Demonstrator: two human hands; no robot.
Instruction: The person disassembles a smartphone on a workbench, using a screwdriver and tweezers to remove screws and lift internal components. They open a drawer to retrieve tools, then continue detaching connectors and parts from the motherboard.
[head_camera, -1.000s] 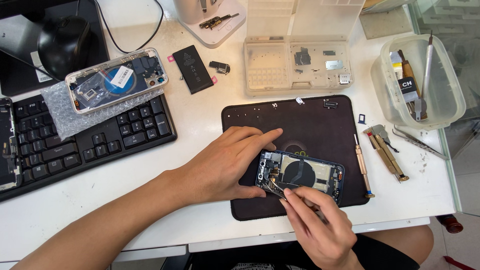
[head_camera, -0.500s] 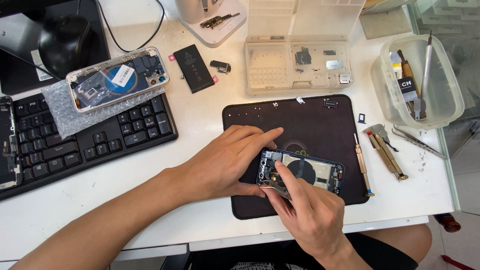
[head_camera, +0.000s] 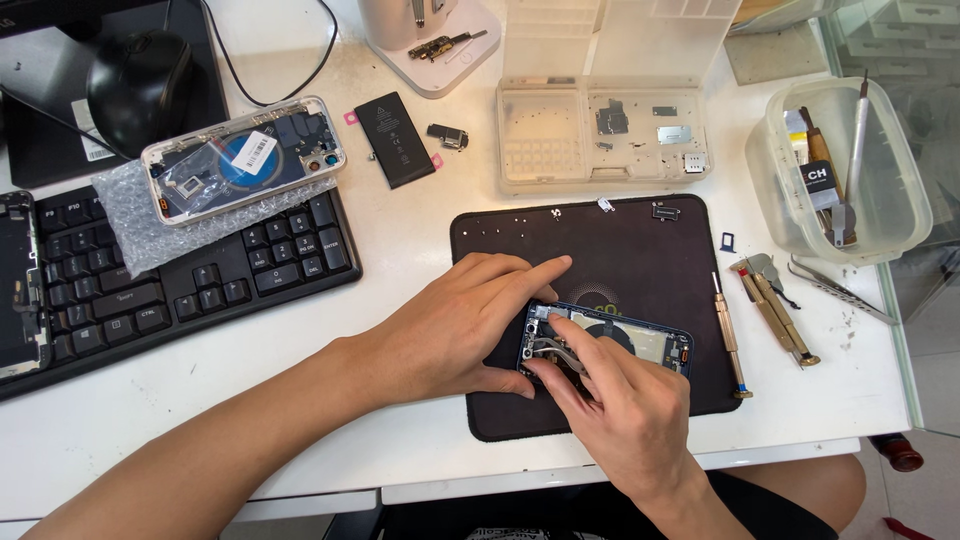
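Note:
An opened blue phone frame (head_camera: 640, 338) lies on a black work mat (head_camera: 620, 240). My left hand (head_camera: 460, 325) grips the phone's left end, thumb below and index finger stretched along its top edge. My right hand (head_camera: 615, 410) comes from below. Its fingertips press a small metal tool or part (head_camera: 556, 349), which I cannot tell apart, into the phone's left interior.
A black keyboard (head_camera: 180, 290) sits left, with a second opened phone (head_camera: 243, 158) on bubble wrap. A black battery (head_camera: 394, 139), a clear parts box (head_camera: 600, 130), a tool tub (head_camera: 850, 170), a screwdriver (head_camera: 729, 335) and pliers (head_camera: 775, 305) lie around the mat.
My right hand has moved up and left over the phone, its fingers now pressing inside the left end. My left hand has kept its hold.

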